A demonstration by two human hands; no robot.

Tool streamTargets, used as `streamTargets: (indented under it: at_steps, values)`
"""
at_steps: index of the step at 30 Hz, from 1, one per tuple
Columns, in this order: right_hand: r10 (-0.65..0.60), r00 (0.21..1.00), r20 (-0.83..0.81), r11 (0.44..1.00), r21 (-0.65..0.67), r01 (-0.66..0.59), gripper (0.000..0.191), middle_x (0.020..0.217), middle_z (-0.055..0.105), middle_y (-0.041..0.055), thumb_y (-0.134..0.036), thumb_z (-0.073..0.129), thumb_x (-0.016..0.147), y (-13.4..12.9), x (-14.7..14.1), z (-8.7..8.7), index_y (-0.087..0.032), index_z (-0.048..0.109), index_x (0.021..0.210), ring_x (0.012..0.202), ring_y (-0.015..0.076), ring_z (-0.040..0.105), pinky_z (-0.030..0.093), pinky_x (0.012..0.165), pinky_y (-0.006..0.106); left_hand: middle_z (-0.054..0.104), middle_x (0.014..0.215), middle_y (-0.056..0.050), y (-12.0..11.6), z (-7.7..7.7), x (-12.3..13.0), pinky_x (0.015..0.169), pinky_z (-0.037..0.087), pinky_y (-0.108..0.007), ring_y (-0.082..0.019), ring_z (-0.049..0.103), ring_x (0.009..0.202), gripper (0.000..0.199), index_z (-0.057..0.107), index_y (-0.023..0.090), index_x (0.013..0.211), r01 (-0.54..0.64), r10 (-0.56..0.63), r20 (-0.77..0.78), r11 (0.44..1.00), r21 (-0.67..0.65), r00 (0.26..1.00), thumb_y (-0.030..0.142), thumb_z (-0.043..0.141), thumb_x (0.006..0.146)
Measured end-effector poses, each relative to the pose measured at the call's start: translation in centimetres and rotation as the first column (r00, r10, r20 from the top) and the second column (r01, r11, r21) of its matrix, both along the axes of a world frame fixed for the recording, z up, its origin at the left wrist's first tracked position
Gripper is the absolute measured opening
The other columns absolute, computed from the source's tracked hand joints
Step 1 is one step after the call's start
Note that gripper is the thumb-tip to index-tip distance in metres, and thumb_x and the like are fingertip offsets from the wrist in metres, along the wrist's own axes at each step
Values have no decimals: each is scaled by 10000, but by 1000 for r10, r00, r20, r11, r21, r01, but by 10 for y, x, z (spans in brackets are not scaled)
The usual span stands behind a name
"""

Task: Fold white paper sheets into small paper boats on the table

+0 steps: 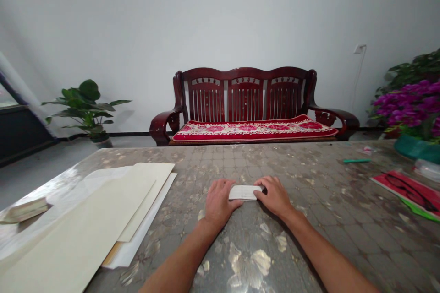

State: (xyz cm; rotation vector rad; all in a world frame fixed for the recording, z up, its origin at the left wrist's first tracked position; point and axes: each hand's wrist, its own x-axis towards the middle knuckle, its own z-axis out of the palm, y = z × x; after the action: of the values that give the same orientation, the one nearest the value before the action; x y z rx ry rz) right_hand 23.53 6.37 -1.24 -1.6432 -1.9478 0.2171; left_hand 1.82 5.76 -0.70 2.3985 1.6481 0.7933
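A small folded white paper point(242, 192) lies flat on the glass-topped table point(316, 183), directly in front of me. My left hand point(220, 201) covers its left end, and my right hand point(273, 197) covers its right end. The fingers of both hands rest on the paper and hide its two ends. Several large cream paper sheets point(85, 233) lie in a stack to the left of my left hand, apart from it.
A thick paper bundle point(24, 210) sits at the table's left edge. On the right lie a green pen point(356, 160) and dark glasses point(410, 191) on a red booklet point(388, 181). Beyond the far edge stands a dark wooden bench point(247, 100) with a red cushion point(254, 130).
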Motion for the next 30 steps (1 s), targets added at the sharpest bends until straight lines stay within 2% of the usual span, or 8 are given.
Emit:
streamTargets:
  at_steps: [2, 7, 9, 11, 16, 24, 27, 30]
  values:
    - [18, 999, -31, 999, 28, -17, 85, 917, 630, 20, -198, 623, 748, 0, 0, 0, -215, 652, 826, 910, 198, 520, 380, 836, 311, 618, 1155, -29, 1, 0, -3, 939, 395, -361, -254, 519, 1050, 559, 598, 269, 1207, -11, 11, -25, 1000, -5, 1000, 391, 804, 702]
    - [174, 974, -144, 966, 215, -141, 94, 931, 613, 32, -127, 571, 757, -6, -2, 4, -218, 576, 779, 926, 189, 558, 426, 837, 303, 637, 1040, -20, 2, 0, -5, 882, 410, -322, -225, 544, 1006, 263, 625, 245, 1053, -2, 3, -17, 999, 40, 1000, 306, 713, 812]
    - [230, 965, -127, 939, 291, -185, 116, 964, 615, 43, -108, 568, 759, -11, -2, 7, -222, 575, 780, 952, 191, 567, 435, 851, 305, 638, 998, -16, 2, 1, -5, 864, 410, -303, -207, 549, 986, 136, 627, 232, 975, 7, -7, -1, 998, 60, 1000, 240, 668, 846]
    - [252, 964, -80, 926, 308, -217, 131, 1004, 617, 50, -104, 580, 758, -14, -1, 10, -226, 591, 805, 966, 193, 575, 443, 855, 305, 639, 953, -15, 2, 1, -5, 847, 409, -294, -199, 549, 956, 26, 626, 227, 896, 24, -24, -5, 997, 72, 1000, 213, 626, 874]
    - [248, 968, 35, 941, 231, -249, 161, 1031, 634, 47, -126, 603, 763, -15, 5, 12, -236, 625, 880, 918, 184, 596, 451, 833, 296, 649, 924, -25, 3, 1, -6, 826, 403, -304, -203, 545, 916, 94, 626, 233, 874, 42, -40, -39, 996, 74, 998, 243, 548, 926]
    - [186, 971, 148, 965, 158, -209, 101, 784, 634, 6, -147, 578, 797, -12, 9, 9, -221, 631, 753, 774, 163, 583, 400, 728, 260, 656, 919, -36, 7, 6, -9, 834, 383, -331, -213, 534, 900, 178, 623, 225, 910, 119, -110, -89, 989, 93, 990, 244, 455, 965]
    - [195, 966, 169, 963, 154, -221, 117, 782, 632, 6, -138, 569, 793, -13, 9, 9, -223, 640, 753, 775, 163, 578, 396, 729, 263, 648, 950, -41, 7, 8, -9, 854, 375, -346, -218, 527, 930, 179, 659, 245, 950, 166, -156, -109, 982, 90, 982, 267, 481, 952]
    - [225, 958, 179, 956, 149, -253, 142, 849, 655, 10, -139, 589, 778, -13, 8, 8, -235, 668, 847, 840, 174, 590, 404, 777, 277, 638, 994, -38, 6, 9, -9, 862, 371, -349, -218, 519, 969, 183, 693, 292, 1002, 208, -199, -115, 975, 76, 973, 263, 530, 924]
